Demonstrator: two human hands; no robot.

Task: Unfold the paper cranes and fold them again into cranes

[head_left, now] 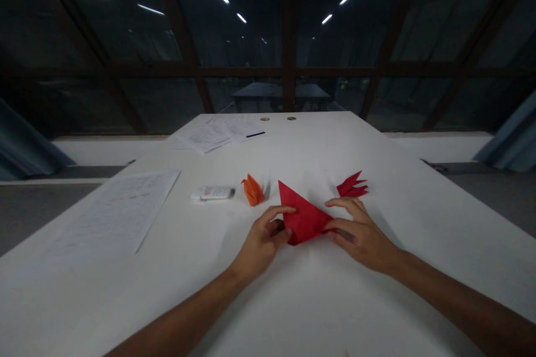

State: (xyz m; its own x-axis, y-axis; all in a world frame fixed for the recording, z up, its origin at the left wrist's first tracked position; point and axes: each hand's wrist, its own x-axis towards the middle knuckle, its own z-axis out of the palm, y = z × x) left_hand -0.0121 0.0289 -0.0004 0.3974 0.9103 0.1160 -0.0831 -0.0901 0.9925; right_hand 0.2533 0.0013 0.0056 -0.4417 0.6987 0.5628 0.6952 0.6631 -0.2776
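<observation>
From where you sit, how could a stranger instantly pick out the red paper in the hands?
Find the white table below the dark windows. Near its middle, the left hand and right hand hold a folded red paper. Its broad, roughly triangular shape sets it apart from the pronged red origami and the small orange origami beyond the hands.

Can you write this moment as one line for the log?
left hand: holding red paper | right hand: pinching its right corner | beyond: orange folded figure, red pronged piece | surface: white table
</observation>
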